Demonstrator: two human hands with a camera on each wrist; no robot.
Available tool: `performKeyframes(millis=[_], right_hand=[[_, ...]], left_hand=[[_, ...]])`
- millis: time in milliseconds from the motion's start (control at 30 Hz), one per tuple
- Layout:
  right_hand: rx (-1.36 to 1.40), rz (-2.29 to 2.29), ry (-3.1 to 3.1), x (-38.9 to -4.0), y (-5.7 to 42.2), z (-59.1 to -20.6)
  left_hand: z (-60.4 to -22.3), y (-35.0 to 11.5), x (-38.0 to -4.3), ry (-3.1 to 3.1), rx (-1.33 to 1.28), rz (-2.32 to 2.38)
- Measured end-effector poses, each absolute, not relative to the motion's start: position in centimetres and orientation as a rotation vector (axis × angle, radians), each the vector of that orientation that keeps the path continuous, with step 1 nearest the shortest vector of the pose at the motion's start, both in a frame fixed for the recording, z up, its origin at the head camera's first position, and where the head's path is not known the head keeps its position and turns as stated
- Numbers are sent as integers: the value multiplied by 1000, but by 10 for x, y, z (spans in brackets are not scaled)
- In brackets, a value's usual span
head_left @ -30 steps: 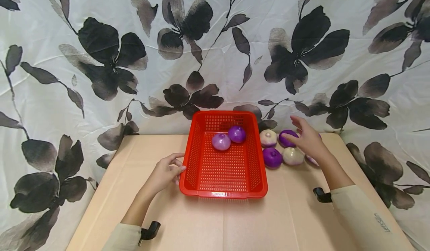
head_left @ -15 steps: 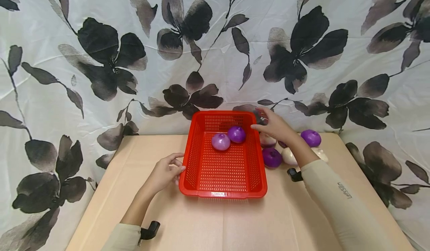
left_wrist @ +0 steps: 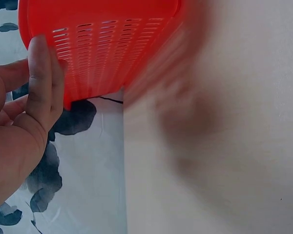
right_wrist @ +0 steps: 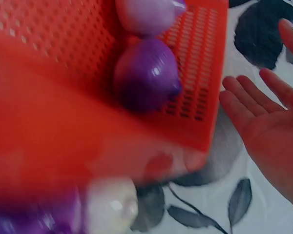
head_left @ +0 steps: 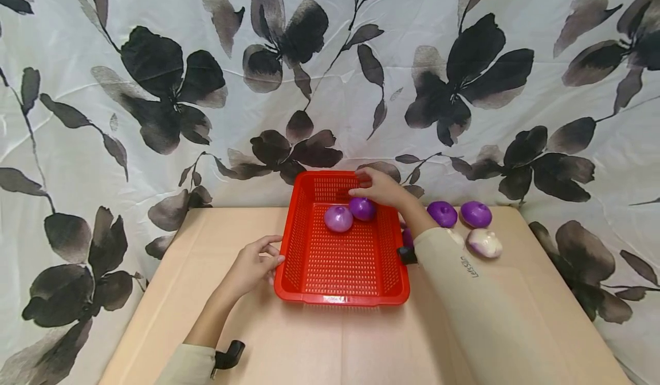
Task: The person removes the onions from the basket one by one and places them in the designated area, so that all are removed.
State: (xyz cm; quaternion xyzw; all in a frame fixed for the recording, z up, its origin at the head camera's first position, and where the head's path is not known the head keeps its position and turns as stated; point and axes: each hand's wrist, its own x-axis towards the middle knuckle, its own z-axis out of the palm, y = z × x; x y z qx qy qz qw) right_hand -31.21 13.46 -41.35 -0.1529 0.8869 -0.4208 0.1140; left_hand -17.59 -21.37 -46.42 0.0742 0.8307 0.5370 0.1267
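Observation:
A red perforated plastic basket (head_left: 342,293) stands on the table. Inside it lie a lilac onion (head_left: 338,219) and a deeper purple onion (head_left: 362,209), side by side toward the far end. My left hand (head_left: 251,270) holds the basket's left edge, thumb and fingers at the rim. In the left wrist view its fingers (left_wrist: 41,80) lie against the outer side wall. My right hand (head_left: 384,189) is over the basket's far right corner, close to the purple onion. Its fingers are extended and spread in the right wrist view, and the palm (right_wrist: 276,136) holds nothing.
Right of the basket sit several more onions, among them a purple onion (head_left: 442,213), another purple onion (head_left: 476,214) and a white-and-purple onion (head_left: 484,243). My right sleeve (head_left: 464,293) partly covers others. A floral cloth (head_left: 330,87) hangs behind the table (head_left: 289,339).
My right hand has swept left, from over the onions on the right to the basket's far right corner. The left hand and the onions in the basket stay put.

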Motion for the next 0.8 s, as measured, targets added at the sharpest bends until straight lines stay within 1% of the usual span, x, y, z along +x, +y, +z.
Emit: performKeyframes(millis=[333, 633, 800], right_hand=[[-417, -1158, 2513, -312, 97, -434], [-298, -1244, 2456, -307, 87, -453], [-282, -1260, 2466, -305, 85, -461]], left_hand=[[-464, -215, -177, 2411, 218, 1563], [-463, -215, -177, 2410, 243, 1579], [-465, -214, -178, 2419, 237, 1558]])
